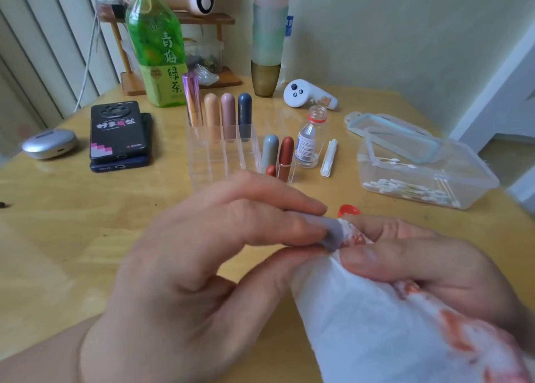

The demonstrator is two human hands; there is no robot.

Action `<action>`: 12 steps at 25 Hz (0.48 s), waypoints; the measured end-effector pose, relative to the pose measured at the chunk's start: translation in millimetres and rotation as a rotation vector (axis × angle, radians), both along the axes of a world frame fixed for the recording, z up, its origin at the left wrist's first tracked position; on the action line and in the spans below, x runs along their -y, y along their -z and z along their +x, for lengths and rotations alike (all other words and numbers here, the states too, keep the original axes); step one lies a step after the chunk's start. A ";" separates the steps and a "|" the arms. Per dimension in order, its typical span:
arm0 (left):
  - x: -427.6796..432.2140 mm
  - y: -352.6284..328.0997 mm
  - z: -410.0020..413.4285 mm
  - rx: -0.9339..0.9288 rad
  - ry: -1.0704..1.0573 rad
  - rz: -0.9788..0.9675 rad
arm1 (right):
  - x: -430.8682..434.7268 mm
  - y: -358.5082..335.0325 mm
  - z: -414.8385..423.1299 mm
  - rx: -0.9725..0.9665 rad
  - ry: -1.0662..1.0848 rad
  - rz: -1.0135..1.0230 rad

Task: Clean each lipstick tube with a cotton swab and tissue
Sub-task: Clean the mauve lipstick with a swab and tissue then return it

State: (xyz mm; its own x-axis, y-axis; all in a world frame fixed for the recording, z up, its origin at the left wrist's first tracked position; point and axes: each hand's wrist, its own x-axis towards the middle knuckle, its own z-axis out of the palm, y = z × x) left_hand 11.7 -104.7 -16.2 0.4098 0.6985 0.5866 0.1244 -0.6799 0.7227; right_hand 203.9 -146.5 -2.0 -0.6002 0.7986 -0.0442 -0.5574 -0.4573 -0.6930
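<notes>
Pinching grey lipstick tube [333, 235] in left hand [202, 267], fingers [275, 201] clamped on it above table [72, 238]. Pressing red-stained tissue [376, 324] onto tube end with right hand [428, 264], fingers curled tight on tissue, touching left fingertips. Red cap [348, 210] just beyond fingers, cotton swab box [474, 180] farther right

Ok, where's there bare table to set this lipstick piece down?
Widest bare wood is the front left of the table, bordered by the stacked phones, the clear organizer and your left hand. A smaller strip lies before the cotton swab box, right of the red cap. Crowded: from organizer to small bottle.
</notes>
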 end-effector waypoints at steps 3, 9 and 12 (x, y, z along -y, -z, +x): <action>-6.6 -4.1 6.7 -0.204 -0.022 0.042 | 0.8 1.9 0.4 0.279 0.146 0.147; 1.5 12.0 -10.2 0.327 0.360 -0.632 | 5.7 6.3 -4.0 0.850 0.507 0.847; -4.0 7.6 -2.9 0.298 0.419 -0.772 | 5.4 8.6 -7.8 0.923 0.493 0.935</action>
State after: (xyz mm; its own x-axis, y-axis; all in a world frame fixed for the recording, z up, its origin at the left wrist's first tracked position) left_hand 8.8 -100.7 -23.8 0.6242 0.7681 0.1425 -0.2866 0.0555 0.9564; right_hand 196.1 -151.9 -10.6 -0.2997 0.8685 0.3948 0.2940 0.4778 -0.8278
